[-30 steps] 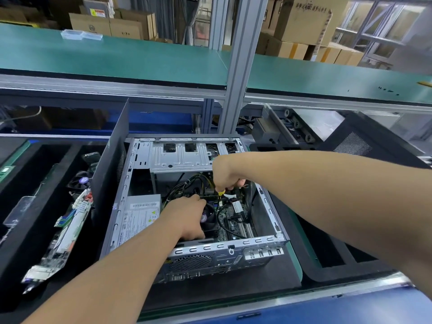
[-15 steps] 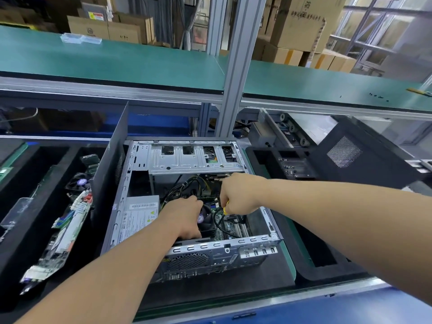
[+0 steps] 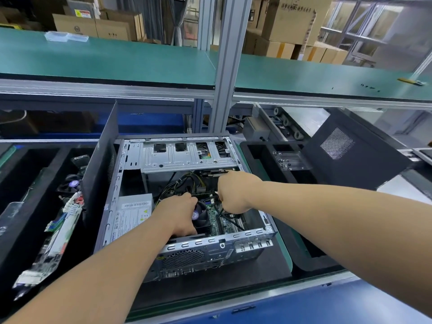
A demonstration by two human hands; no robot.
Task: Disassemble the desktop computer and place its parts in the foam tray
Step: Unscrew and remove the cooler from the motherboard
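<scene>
Head view shows us no legible writing, only a yellow warning triangle on the power supply label (image 3: 134,215). Our right hand (image 3: 233,192), fist curled around a black cable (image 3: 230,219), has moved nearer since a second ago. Our left hand (image 3: 180,215) rests on the fan (image 3: 201,212), grip unclear. The computer case (image 3: 187,251) lies open on the tabletop (image 3: 287,251) between foam trays (image 3: 30,220), with cardboard boxes (image 3: 289,17) behind.

Desktop computer (image 3: 184,206) lies on its side, side panel off, silver chassis open: motherboard (image 3: 216,217), fan (image 3: 199,212), power supply (image 3: 131,216) and black cables inside. Black foam tray (image 3: 21,183) left holds a circuit board (image 3: 58,232).
</scene>
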